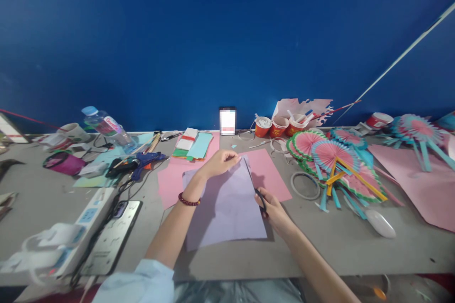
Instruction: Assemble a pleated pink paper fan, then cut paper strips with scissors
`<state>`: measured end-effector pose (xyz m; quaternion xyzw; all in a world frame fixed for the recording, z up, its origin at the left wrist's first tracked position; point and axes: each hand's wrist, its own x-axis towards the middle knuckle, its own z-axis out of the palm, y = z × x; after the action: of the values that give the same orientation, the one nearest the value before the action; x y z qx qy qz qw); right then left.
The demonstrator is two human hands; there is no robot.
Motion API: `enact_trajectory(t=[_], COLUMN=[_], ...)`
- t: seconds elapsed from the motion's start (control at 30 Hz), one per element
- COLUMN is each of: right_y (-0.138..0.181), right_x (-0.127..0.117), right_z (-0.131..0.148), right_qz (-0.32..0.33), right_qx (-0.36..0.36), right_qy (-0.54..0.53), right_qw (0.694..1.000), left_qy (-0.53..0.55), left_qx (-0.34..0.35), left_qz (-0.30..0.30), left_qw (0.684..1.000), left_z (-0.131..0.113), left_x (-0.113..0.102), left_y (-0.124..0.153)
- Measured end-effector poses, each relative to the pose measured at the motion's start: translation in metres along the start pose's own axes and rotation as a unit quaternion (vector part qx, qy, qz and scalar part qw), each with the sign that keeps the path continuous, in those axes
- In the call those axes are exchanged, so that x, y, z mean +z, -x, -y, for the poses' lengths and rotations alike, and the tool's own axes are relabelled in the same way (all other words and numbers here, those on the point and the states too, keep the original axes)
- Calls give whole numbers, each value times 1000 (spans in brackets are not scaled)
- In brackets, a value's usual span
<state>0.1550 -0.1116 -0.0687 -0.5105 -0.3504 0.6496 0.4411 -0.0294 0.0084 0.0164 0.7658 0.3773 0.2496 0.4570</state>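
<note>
A sheet of purple paper [223, 213] lies in front of me, partly over pink paper [272, 170]. Near its top edge my left hand [224, 161] pinches the purple paper between thumb and fingers; a bead bracelet circles that wrist. My right hand [272, 208] grips the black handles of a pair of scissors [262, 201] at the sheet's right side. The blades point away from me, along the paper's right edge, toward my left fingertips. How far apart the blades stand is too small to tell.
Left are a power strip [87, 220], a phone [113, 234], a blue glue gun [147, 160] and a tilted bottle [110, 128]. Right are folded paper fans [334, 154], a tape roll [304, 185] and a white mouse [380, 223]. Red cups [279, 128] and a small screen [228, 121] stand behind.
</note>
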Motion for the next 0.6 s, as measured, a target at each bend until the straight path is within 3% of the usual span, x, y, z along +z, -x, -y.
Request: enact_trajectory(t=[0.6], right_y=[0], right_x=[-1], right_z=[-2], right_qz=[-6], right_qx=[-8], right_qy=[6], right_qw=[1000], left_qy=[7], left_qx=[15], left_qz=[33], left_qw=[999], left_z=[1], left_x=[3], left_y=[1])
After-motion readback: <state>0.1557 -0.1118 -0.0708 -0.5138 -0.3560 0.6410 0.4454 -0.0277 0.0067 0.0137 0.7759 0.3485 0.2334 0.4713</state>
